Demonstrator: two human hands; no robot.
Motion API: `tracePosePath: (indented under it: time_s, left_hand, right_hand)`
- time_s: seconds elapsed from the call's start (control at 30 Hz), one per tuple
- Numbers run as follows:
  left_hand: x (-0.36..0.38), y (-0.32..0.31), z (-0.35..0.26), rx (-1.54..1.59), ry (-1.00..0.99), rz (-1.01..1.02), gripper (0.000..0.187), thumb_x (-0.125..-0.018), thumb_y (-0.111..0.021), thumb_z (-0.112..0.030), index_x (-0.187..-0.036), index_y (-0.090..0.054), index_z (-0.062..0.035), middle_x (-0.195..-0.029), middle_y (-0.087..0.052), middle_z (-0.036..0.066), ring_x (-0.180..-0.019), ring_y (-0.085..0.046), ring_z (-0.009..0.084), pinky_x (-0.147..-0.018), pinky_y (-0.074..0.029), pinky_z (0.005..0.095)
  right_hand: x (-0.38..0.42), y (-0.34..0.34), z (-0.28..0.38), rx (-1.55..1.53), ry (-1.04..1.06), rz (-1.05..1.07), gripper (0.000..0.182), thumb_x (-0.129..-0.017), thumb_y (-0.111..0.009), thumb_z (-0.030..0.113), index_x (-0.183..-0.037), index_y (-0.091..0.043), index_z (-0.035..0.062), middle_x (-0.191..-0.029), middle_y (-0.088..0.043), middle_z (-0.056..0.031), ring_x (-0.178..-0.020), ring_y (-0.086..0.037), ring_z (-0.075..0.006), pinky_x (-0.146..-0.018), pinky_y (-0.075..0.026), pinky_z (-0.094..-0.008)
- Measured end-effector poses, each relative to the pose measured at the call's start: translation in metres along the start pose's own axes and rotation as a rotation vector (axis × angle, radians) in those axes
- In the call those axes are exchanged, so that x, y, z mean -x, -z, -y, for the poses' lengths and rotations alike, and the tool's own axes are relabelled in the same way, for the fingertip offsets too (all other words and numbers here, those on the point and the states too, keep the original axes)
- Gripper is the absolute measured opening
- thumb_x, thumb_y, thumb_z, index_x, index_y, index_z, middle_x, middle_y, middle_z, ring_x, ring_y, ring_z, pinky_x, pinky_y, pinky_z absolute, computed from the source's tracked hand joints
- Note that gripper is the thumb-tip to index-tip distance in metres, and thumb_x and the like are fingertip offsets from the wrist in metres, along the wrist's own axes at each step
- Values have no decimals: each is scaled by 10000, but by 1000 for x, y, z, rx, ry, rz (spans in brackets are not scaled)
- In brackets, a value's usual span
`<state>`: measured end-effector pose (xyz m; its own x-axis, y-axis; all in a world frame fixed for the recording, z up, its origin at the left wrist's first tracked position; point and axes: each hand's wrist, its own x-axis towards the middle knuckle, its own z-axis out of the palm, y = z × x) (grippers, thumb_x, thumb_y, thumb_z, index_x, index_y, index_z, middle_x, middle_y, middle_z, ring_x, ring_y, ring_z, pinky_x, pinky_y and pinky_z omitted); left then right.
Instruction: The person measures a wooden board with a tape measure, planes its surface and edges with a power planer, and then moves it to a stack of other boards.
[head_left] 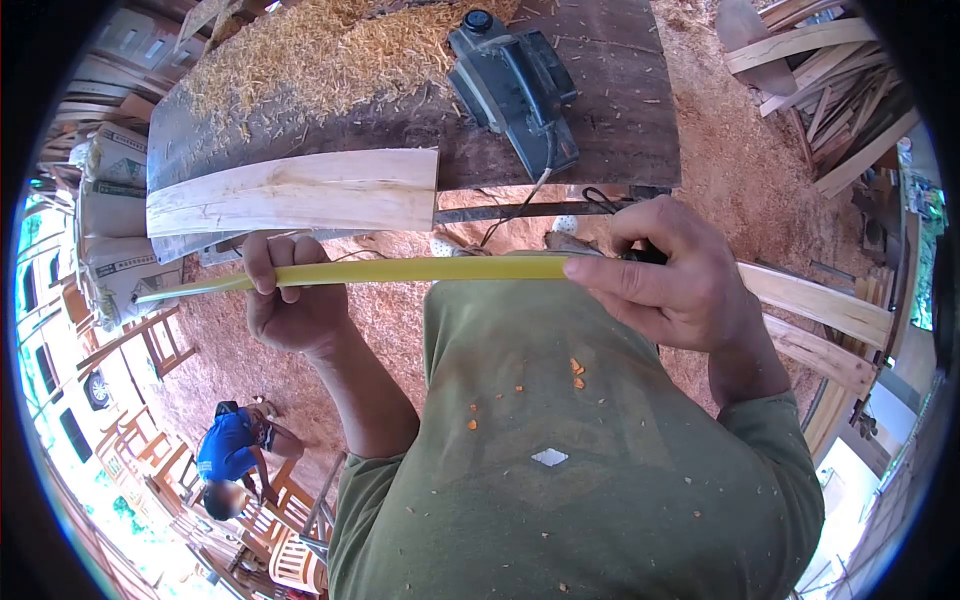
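a yellow measuring tape (400, 270) is held stretched out level between the two hands, in front of the chest and just below the near edge of the tabletop (620, 120). the left hand (290, 300), at about nine o'clock from the middle of the view, is closed around the blade, with the fingers curled over its top and the thumb beneath, so that the strip is kept from sagging; its free end is seen running on past the hand toward nine o'clock. the right hand (670, 275), at about three o'clock, is clamped on the other end: the blade is pinched under the forefinger and thumb, and a dark object, probably the tape's case, is mostly hidden in the palm. the tape appears to be pulled taut, as it lies almost straight.

at twelve o'clock from the tape, a pale curved plank (300, 190) is laid along the front of the dark tabletop, roughly parallel to the tape. an electric planer (515, 90) is set down at one o'clock, with its cord trailing over the edge. wood shavings (320, 55) are heaped at eleven o'clock. loose wooden slats (830, 70) are stacked at two o'clock. at seven o'clock, well apart, a person in a blue shirt (228, 450) is seen bent over among wooden chair frames (285, 545).
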<state>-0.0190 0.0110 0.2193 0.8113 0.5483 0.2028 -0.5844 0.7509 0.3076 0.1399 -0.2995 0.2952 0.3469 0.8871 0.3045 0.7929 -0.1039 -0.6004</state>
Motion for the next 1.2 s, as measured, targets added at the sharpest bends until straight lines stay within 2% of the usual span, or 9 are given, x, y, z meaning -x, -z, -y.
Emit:
tracePosePath:
  time_s: [0.3,0.4,0.7,0.77,0.9,0.93,0.97,1.03,1.2]
  left_hand:
    - [2,-6,9,-54,-36,-21,146,-848,-548,10,-759,-472,-77,-692,-462,-4,-565,-428,98,-622,-333,273]
    - [1,-7,16,-109,63,90,127,-922,-534,-86,-798,-509,-77,-778,-498,11,-589,-435,102,-621,-344,298]
    - [17,-9,62,-183,148,101,128,-939,-515,-122,-818,-528,-81,-736,-476,4,-615,-454,121,-634,-376,303]
    - [20,-20,74,-182,166,68,72,-904,-526,-64,-887,-589,-31,-768,-504,45,-670,-505,169,-696,-464,351]
    - [28,8,76,-205,237,38,71,-877,-584,-33,-895,-629,19,-878,-592,90,-770,-581,177,-750,-485,303]
    - [27,13,70,-324,188,68,84,-883,-581,-24,-932,-633,21,-899,-598,90,-805,-588,207,-780,-502,354]
    - [27,17,63,-441,140,98,106,-890,-579,-14,-969,-637,23,-919,-604,89,-841,-595,236,-810,-519,405]
    - [26,17,46,-604,96,51,143,-883,-674,-76,-987,-668,22,-975,-669,136,-920,-625,237,-824,-508,364]
    - [16,20,20,-875,12,-166,108,-886,-698,-52,-942,-710,40,-934,-734,140,-807,-668,163,-749,-544,279]
  right_hand:
    - [-8,1,3,-5,-5,26,409,-698,-786,24,-1083,-749,157,-896,-540,-34,-736,-554,-184,-629,-455,-312]
    - [-10,-2,5,8,-14,22,405,-685,-790,18,-1066,-753,150,-887,-539,-41,-741,-557,-193,-631,-455,-313]
    - [-25,-13,14,4,-51,13,342,-690,-776,39,-1011,-764,155,-868,-539,-53,-774,-585,-226,-638,-475,-338]
    - [-29,-17,16,-11,-74,0,325,-689,-771,19,-993,-763,132,-845,-540,-59,-754,-585,-226,-621,-473,-338]
    - [-27,-19,12,-31,-125,-9,300,-703,-751,-5,-984,-756,98,-852,-569,-68,-741,-601,-223,-624,-477,-323]
    - [-26,-18,9,-35,-117,-8,300,-703,-751,-5,-984,-756,98,-852,-569,-68,-741,-601,-223,-624,-477,-323]
    - [-24,-16,6,-120,-199,0,278,-721,-734,-16,-984,-748,73,-881,-599,-83,-749,-617,-224,-636,-483,-315]
    - [-18,-12,-1,-201,-278,12,257,-739,-717,-26,-984,-740,49,-910,-628,-98,-757,-633,-226,-649,-488,-306]
    - [-6,-12,-23,-398,-586,223,189,-805,-651,25,-978,-702,-32,-881,-679,-140,-793,-658,-204,-701,-490,-292]
